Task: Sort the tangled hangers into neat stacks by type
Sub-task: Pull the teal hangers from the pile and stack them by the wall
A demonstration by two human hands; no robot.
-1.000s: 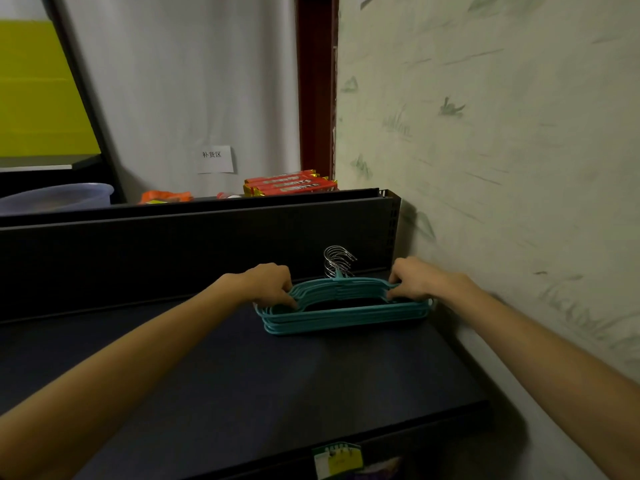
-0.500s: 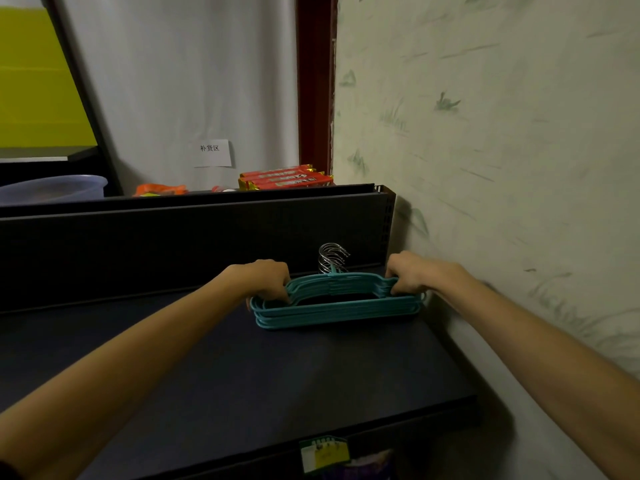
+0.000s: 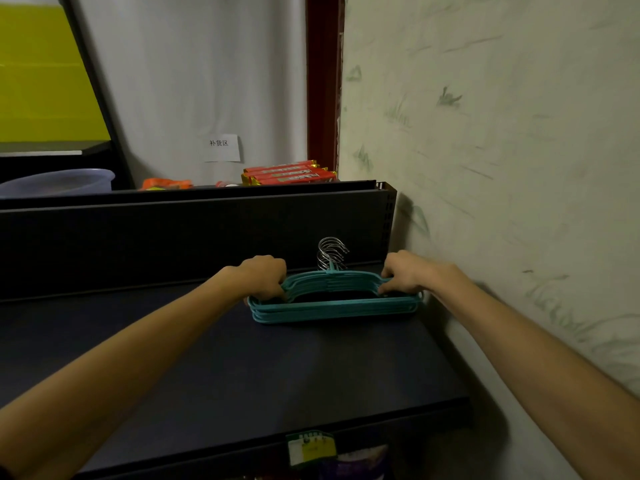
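Here both hands, left (image 3: 265, 276) and right (image 3: 408, 271), seemingly grip the teal hanger stack (image 3: 334, 306).

Dark shelf (image 3: 242, 368), scuffed pale wall (image 3: 502, 133), white curtain (image 3: 194, 81), dim light

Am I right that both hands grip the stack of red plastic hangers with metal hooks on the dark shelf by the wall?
Not quite: the head view shows the stack of plastic hangers is teal, not red. Left hand and right hand do grip its ends on the dark shelf.
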